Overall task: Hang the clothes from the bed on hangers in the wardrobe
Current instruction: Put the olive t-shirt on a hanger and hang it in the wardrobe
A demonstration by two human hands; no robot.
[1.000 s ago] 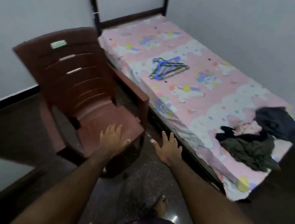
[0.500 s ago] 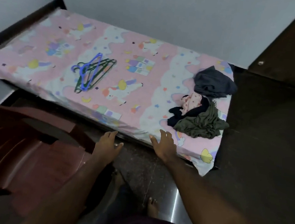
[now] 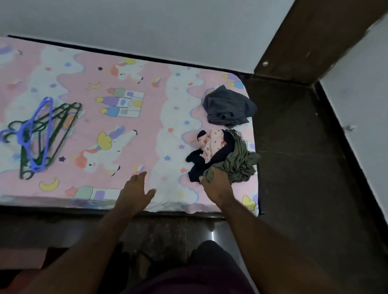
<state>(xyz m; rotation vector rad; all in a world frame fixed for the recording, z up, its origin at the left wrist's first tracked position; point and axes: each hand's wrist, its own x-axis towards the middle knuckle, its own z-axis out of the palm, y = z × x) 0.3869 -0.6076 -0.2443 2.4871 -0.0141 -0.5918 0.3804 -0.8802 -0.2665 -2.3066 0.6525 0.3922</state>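
Your right hand [image 3: 217,189] seems to pinch the olive garment [image 3: 238,164] at one o'clock, ready to lift; your left hand [image 3: 136,194] hovers, fingers [image 3: 140,177] spread, empty.

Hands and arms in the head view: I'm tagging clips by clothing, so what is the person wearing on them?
Nothing visible: the left hand and right hand are bare, no gloves, rings or watch, and both forearms show no sleeves as far as the frame reaches. A dark maroon garment covers the body at the bottom edge.
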